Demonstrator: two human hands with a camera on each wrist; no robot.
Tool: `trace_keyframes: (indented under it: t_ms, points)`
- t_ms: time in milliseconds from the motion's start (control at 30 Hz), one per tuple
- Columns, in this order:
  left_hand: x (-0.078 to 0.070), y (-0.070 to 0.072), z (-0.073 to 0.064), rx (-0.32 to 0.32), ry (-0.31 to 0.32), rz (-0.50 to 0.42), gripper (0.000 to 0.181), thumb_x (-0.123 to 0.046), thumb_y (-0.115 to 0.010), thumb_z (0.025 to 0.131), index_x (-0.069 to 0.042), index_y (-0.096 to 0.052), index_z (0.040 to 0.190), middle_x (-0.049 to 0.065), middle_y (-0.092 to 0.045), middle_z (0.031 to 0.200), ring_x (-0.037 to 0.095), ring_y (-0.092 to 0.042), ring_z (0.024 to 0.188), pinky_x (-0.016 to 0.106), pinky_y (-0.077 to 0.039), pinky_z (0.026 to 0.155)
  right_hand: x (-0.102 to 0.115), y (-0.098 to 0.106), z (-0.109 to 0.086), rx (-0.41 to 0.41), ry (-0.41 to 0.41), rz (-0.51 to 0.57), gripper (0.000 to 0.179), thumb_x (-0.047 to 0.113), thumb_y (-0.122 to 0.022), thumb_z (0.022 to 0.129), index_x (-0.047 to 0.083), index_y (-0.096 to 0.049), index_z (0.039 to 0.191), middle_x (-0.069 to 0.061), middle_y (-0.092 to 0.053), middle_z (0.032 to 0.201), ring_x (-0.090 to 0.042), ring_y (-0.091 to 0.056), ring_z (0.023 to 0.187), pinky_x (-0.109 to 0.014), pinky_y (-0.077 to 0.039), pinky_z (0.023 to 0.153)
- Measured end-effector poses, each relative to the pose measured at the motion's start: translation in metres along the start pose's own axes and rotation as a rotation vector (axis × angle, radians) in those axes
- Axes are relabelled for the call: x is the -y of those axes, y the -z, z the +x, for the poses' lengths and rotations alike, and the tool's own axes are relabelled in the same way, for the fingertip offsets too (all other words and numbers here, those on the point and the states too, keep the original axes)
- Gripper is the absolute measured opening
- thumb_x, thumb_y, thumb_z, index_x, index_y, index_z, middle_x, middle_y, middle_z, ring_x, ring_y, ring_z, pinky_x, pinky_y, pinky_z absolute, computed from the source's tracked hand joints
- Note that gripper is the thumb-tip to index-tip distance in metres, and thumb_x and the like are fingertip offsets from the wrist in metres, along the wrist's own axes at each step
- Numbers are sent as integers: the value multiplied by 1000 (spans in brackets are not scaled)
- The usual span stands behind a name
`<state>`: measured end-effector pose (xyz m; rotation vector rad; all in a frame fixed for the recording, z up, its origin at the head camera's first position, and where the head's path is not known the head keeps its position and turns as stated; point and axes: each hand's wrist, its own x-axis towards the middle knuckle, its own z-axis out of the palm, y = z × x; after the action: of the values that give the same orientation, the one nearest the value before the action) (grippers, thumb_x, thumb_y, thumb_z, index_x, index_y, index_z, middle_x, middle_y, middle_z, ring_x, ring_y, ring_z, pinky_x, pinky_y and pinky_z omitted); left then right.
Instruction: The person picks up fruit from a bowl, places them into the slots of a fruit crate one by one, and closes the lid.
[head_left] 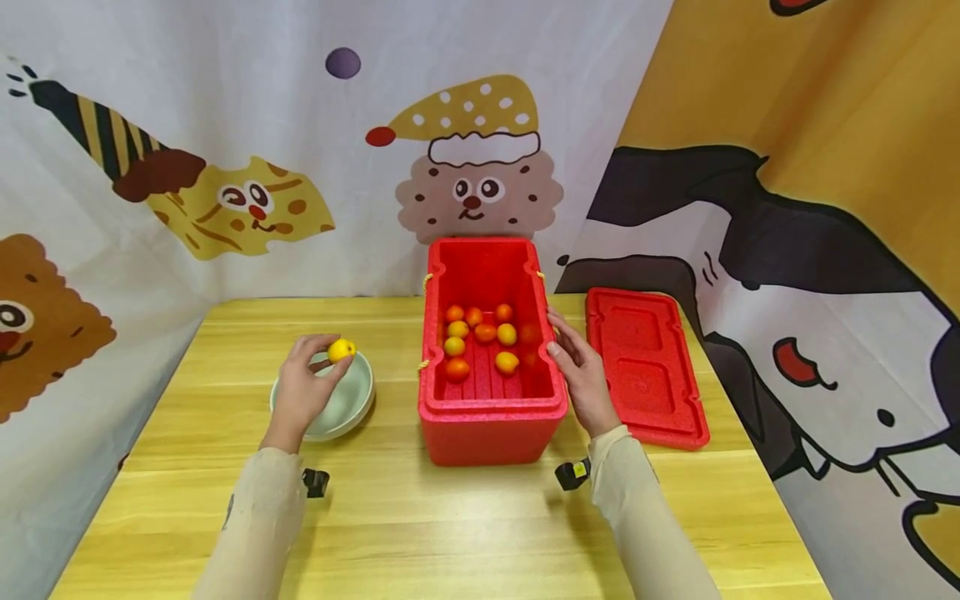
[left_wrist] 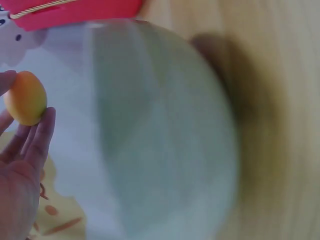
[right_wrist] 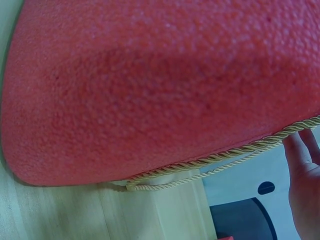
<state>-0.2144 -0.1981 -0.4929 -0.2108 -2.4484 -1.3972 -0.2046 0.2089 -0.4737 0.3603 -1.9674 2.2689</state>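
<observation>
Thumb and fingertips of my left hand (head_left: 303, 387) pinch a small yellow lemon-like fruit (head_left: 342, 350) over the pale green bowl (head_left: 360, 408). In the left wrist view the egg-shaped fruit (left_wrist: 26, 98) shades from yellow to orange. That view sees the bowl's blurred outer side (left_wrist: 165, 135). With fingers extended, my right hand (head_left: 587, 379) rests against the right rim of the red box (head_left: 491, 433). Inside the open box lie several orange-red tomato-like fruits (head_left: 457, 370) and several yellow ones (head_left: 507, 363). Its wall (right_wrist: 150, 100) fills most of the right wrist view, where fingertips meet it near the rope.
A red lid (head_left: 645, 367) lies flat on the wooden table (head_left: 420, 533), right of the box. A twisted gold rope handle (right_wrist: 215, 161) hangs along the box's side. Behind the table stands a printed cartoon curtain (head_left: 300, 100).
</observation>
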Motion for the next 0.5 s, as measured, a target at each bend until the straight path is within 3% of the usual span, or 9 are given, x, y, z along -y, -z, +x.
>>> trace_keyframes:
  t_ms: [133,500]
  points:
    - [-14,0,7,-24,-26,-32,37,-8,-76,87,1,-64,121,13,-55,117,27,-58,104,22,-53,85,-1,1,1,5,-4,-1,47,6,-53,101,5,-45,147,-3,-37,154,-18,-30,142,-31,-41,105]
    - [-44,-3,28,-27,-69,-101,38,-6,-76,87,1,-64,123,13,-55,118,25,-58,105,36,-55,88,-1,1,0,3,-5,1,45,10,-55,101,8,-48,146,-3,-39,153,-18,-32,141,-31,-41,104]
